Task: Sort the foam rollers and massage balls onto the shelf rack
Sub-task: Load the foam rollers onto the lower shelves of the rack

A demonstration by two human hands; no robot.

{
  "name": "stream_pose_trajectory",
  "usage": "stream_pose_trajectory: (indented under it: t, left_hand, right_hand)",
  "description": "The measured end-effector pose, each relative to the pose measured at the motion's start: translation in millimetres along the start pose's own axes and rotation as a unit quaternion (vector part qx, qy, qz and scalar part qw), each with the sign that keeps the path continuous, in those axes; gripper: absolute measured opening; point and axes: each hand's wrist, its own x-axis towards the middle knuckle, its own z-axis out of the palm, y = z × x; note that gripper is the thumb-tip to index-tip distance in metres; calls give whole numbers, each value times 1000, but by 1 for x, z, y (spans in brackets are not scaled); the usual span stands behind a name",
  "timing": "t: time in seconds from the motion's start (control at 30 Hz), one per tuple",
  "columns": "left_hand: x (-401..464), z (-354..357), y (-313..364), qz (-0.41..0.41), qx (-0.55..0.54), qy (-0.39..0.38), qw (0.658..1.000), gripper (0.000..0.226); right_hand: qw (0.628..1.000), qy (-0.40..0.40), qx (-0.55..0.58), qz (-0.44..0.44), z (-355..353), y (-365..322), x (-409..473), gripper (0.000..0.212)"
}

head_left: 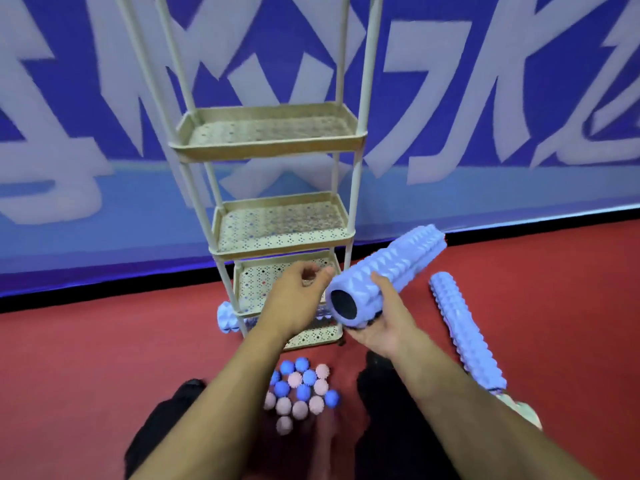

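Observation:
A cream shelf rack (349, 140) with perforated tiers stands against the wall. My right hand (384, 323) grips a light blue ridged foam roller (398, 268) near its black hollow end, holding it tilted in front of the lower tiers. My left hand (294, 292) hovers beside that end with loosely curled fingers, holding nothing. Another blue roller (227, 317) lies across the bottom tier, its end sticking out to the left. A slimmer blue roller (464, 327) rests on the floor at the right. Several blue and pink spiky massage balls (299, 389) are heaped on the floor between my knees.
The floor (104, 341) is red carpet. Behind the rack is a blue wall banner (485, 81) with large pale characters and a black skirting strip along its foot. My dark-trousered knees (166, 420) flank the ball heap.

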Motion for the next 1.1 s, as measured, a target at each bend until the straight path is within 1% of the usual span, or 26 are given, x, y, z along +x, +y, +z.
stream_pose_trajectory:
  t: [0.1, 0.13, 0.2, 0.27, 0.33, 0.37, 0.43, 0.47, 0.5, 0.53, 0.57, 0.6, 0.63, 0.67, 0.7, 0.73, 0.77, 0.83, 0.87, 0.9, 0.93, 1.0, 1.03, 1.07, 1.1]
  left_hand:
    - [-36, -23, 24, -24, -81, 39, 996, 35]
    - [-47, -31, 29, -33, -105, 53, 993, 39]
    - [-65, -44, 33, -59, -141, 67, 986, 60]
    - [-77, -58, 35, -55, -168, 84, 981, 81]
    - [-88, -71, 39, -61, -212, 106, 970, 88]
    - [-95, -76, 44, -69, -244, 107, 961, 84]
    - [-108, -86, 57, -93, -315, 122, 936, 70]
    - [-111, -90, 58, -104, -348, 137, 922, 73]
    - [-114, -94, 61, -107, -367, 159, 910, 81]
    - [-117, -98, 63, -107, -376, 182, 902, 86]
    - [-121, -103, 65, -95, -376, 204, 899, 82]
    - [-123, -109, 64, -84, -373, 223, 897, 73]
    - [-131, -115, 68, -71, -372, 241, 894, 63]
    - [-135, -121, 68, -60, -377, 251, 890, 55]
    - [-137, -128, 66, -46, -376, 260, 888, 50]
    - [-138, -136, 65, -32, -377, 265, 887, 46]
    - [-138, -144, 64, -18, -381, 266, 885, 40]
    - [-136, -157, 61, -4, -379, 271, 885, 24]
    - [-136, -163, 61, -2, -376, 276, 885, 18]
    - [-135, -169, 60, 2, -373, 282, 884, 18]
    - [-135, -174, 60, 1, -372, 280, 885, 26]
    - [-131, -187, 57, -9, -370, 269, 889, 53]
    - [-127, -193, 55, -12, -364, 264, 893, 61]
    - [-123, -200, 54, -11, -356, 257, 898, 63]
    - [-120, -205, 54, -5, -347, 253, 903, 58]
  right_hand:
    - [999, -31, -14, -4, 37, 17, -44, 59]
    - [999, -44, -18, -8, 49, 20, -58, 59]
    - [998, -63, -25, -20, 69, 24, -83, 51]
    - [996, -75, -37, -32, 89, 26, -109, 38]
    - [994, -90, -40, -43, 106, 29, -132, 29]
    - [993, -97, -41, -45, 114, 33, -141, 27]
    - [992, -106, -50, -46, 130, 40, -157, 22]
    - [991, -113, -50, -45, 137, 43, -165, 18]
    - [990, -122, -50, -42, 144, 46, -172, 17]
    - [989, -130, -59, -39, 149, 48, -178, 20]
    - [985, -144, -83, -39, 152, 50, -182, 27]
    - [979, -154, -124, -49, 154, 52, -185, 39]
    - [970, -159, -175, -62, 156, 53, -188, 51]
    - [958, -148, -230, -85, 156, 53, -191, 59]
    - [945, -129, -275, -119, 156, 51, -194, 58]
    - [931, -105, -307, -166, 155, 46, -197, 50]
    - [913, -82, -331, -224, 152, 39, -199, 42]
    - [855, -33, -388, -341, 148, 21, -202, 43]
    - [819, -9, -423, -387, 146, 12, -202, 43]
    - [772, 14, -472, -425, 144, 4, -202, 46]
    - [712, 32, -537, -452, 142, -5, -201, 53]
    - [581, 47, -663, -470, 137, -24, -196, 73]
    - [534, 43, -702, -469, 135, -34, -194, 84]
    - [508, 35, -725, -464, 134, -44, -192, 93]
    - [487, 27, -739, -465, 134, -54, -187, 100]
